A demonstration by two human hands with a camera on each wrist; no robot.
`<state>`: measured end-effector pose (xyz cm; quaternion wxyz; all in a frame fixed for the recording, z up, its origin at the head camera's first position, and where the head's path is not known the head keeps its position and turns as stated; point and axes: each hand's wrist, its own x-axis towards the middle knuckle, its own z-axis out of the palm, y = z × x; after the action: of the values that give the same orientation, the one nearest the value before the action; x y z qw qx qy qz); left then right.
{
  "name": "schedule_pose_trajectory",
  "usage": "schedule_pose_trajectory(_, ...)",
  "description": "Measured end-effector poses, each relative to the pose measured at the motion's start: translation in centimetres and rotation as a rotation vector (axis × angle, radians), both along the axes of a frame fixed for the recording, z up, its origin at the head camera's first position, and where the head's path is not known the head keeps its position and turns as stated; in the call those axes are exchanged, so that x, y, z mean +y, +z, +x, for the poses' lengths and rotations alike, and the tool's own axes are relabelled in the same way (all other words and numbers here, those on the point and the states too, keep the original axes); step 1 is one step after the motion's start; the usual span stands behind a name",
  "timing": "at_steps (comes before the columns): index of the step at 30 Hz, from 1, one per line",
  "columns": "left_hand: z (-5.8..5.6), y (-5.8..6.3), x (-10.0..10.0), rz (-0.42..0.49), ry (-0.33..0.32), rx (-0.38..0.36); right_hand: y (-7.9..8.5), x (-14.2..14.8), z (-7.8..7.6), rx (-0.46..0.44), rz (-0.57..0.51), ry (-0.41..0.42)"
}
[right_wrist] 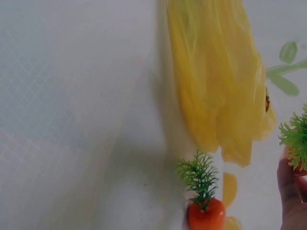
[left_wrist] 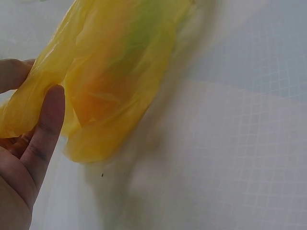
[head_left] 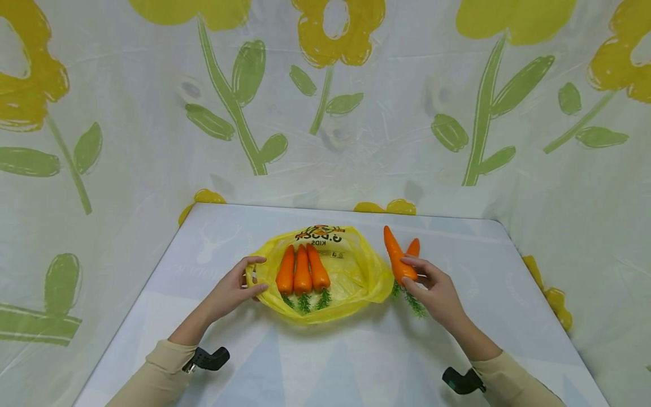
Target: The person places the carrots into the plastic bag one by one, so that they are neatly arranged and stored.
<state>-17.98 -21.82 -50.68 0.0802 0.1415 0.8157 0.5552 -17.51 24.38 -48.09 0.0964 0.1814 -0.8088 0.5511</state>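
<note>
Carrot (head_left: 396, 254) pinched in right hand (head_left: 436, 291), left hand (head_left: 238, 287) gripping yellow bag (head_left: 373, 277)

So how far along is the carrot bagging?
Three carrots already lie in the yellow bag, its rim gripped by the left hand. The right hand holds a fourth carrot outside it. Apparently left: bagging that one and the loose carrot on the table.

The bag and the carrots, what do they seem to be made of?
Bag: thin, glossy plastic film; it creases, and orange shows through it. Carrots: perhaps plastic or coated foam; smooth, evenly coloured skins with soft highlights, but the core can't be seen. Green tops: likely moulded plastic, judging by their fine, branching sprigs.
</note>
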Motion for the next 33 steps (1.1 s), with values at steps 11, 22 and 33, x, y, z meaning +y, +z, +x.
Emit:
schedule_pose_trajectory(11, -0.1, 0.0, 0.1, 0.001, 0.005, -0.009, 0.0, -0.9, 0.0, 0.024, -0.043, 0.053)
schedule_pose_trajectory(22, 0.0, 0.0, 0.1, -0.010, 0.012, -0.007, 0.1, -1.5, -0.1, 0.007, -0.046, 0.113)
schedule_pose_trajectory(33, 0.0, 0.0, 0.1, -0.006, 0.006, -0.005, 0.2, -2.3, -0.3, -0.008, -0.066, 0.184)
